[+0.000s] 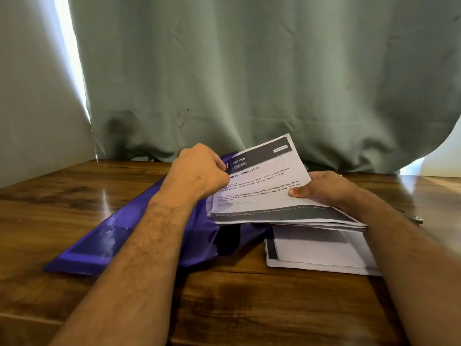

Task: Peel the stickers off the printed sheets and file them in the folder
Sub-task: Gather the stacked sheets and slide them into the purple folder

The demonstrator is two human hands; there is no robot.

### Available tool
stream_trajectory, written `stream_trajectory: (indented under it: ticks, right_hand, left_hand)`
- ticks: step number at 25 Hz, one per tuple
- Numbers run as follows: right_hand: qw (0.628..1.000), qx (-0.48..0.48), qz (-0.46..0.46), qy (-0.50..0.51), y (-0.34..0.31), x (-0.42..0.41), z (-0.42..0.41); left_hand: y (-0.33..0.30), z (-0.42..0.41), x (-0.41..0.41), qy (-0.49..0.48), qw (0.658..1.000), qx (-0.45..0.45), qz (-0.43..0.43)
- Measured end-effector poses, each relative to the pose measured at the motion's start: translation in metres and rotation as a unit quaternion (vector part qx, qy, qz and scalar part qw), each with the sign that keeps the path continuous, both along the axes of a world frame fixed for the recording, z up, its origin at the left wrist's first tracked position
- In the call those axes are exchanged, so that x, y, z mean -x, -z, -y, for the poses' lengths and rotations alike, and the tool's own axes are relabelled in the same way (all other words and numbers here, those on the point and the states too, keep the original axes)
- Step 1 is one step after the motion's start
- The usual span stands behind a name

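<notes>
Peeling at the sheet's corner

Left hand [199, 168] pinches the top sheet [264, 178] at its corner; right hand [321, 187] grips the limp stack's [311, 221] edge over the folder [119, 236].

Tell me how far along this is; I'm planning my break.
Done: nothing clearly filed; the purple folder shows no sheets inside. In hand: the left hand pinches the top-left corner of the KITCHEN sheet, while the right hand holds the raised stack. Left: that stack plus another paper pile on the table.

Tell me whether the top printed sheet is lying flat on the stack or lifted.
Lifted. The top printed sheet tilts up off the paper stack, held at its edges by the left hand and right hand.
</notes>
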State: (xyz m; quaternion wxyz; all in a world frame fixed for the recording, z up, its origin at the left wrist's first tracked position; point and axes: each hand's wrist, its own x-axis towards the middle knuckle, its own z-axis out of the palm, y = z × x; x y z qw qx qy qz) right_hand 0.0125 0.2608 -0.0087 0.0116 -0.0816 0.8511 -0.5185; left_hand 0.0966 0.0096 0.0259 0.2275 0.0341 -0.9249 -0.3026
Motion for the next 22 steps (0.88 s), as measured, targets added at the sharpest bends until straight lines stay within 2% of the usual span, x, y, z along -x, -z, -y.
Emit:
stream_trajectory:
  ticks: [3, 5, 9, 15, 20, 22]
  right_hand:
    - [0.979, 0.118, 0.142, -0.084, -0.001, -0.003, -0.007]
    - [0.965, 0.171, 0.171, -0.102, -0.002, -0.006, -0.009]
    - [0.981, 0.150, 0.114, -0.050, -0.001, -0.009, -0.008]
    - [0.994, 0.102, 0.043, 0.020, -0.006, -0.006, -0.003]
    - [0.995, 0.090, 0.009, 0.044, -0.010, -0.013, -0.002]
    - [0.994, 0.100, 0.025, 0.040, -0.009, -0.013, -0.001]
  left_hand:
    - [-0.001, -0.001, -0.001, -0.026, 0.999, -0.004, -0.031]
    - [-0.002, -0.001, 0.000, -0.026, 0.999, -0.001, -0.034]
    - [-0.002, -0.001, 0.000, -0.031, 0.998, 0.003, -0.063]
    - [-0.003, -0.008, -0.005, -0.053, 0.985, 0.071, -0.150]
    - [-0.007, -0.008, -0.009, -0.048, 0.984, 0.006, -0.174]
    - [-0.006, -0.008, -0.008, -0.032, 0.986, -0.028, -0.164]
